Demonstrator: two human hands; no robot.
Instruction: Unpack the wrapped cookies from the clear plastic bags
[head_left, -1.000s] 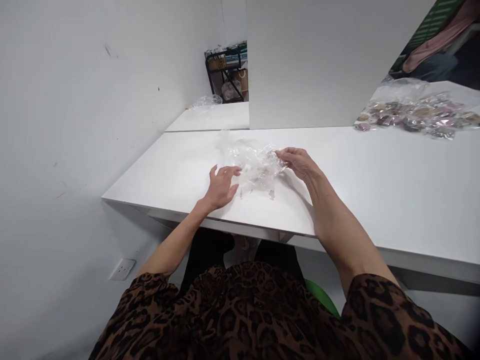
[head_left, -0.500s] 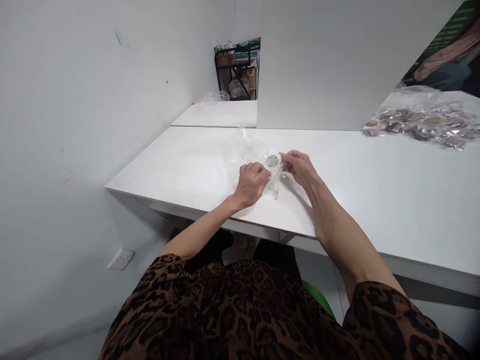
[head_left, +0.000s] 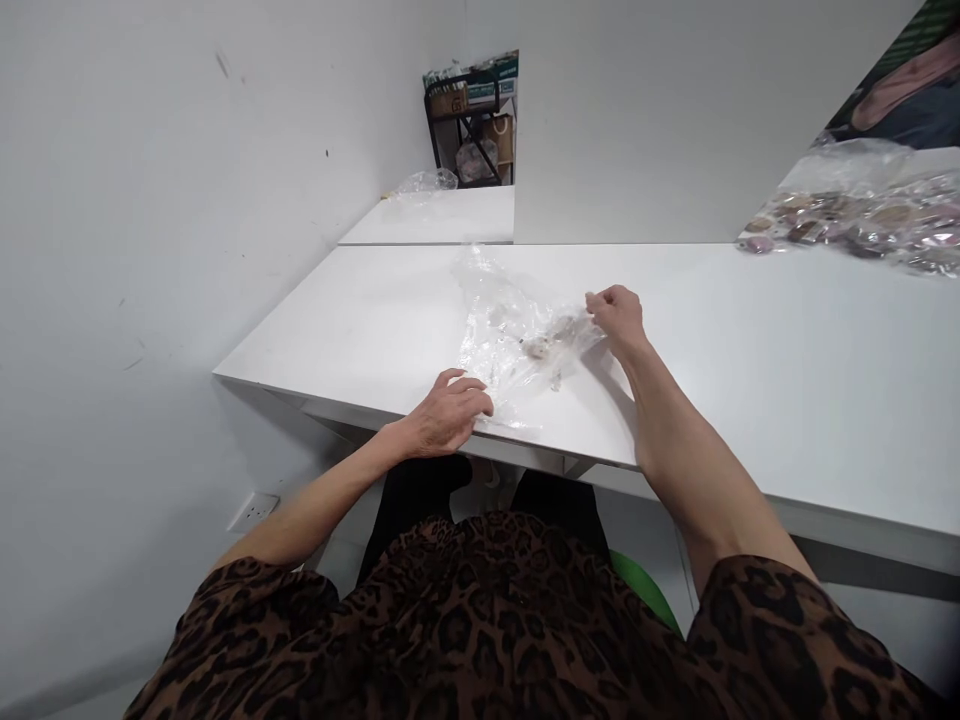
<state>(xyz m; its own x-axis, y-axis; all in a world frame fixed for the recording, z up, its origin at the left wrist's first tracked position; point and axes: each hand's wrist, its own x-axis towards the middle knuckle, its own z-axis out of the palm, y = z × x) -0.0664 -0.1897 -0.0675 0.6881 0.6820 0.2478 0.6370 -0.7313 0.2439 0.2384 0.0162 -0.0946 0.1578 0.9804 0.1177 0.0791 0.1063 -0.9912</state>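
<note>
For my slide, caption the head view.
Right hand holding, left hand close beside, crumpled clear plastic film on white table.

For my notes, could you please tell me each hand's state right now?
Left hand: loosely open at the clear plastic; contact unclear.
Right hand: closed, holding the clear plastic's right edge.

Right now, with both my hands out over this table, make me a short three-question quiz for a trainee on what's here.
1. Which hand holds the right side of the clear plastic in its fingers?
2. True or false: the heap of wrapped pieces lies to the right of the white partition.
3. Fill the gap: the sleeves have a ____ print.

Key: 1. the right hand; 2. true; 3. leopard.
</note>
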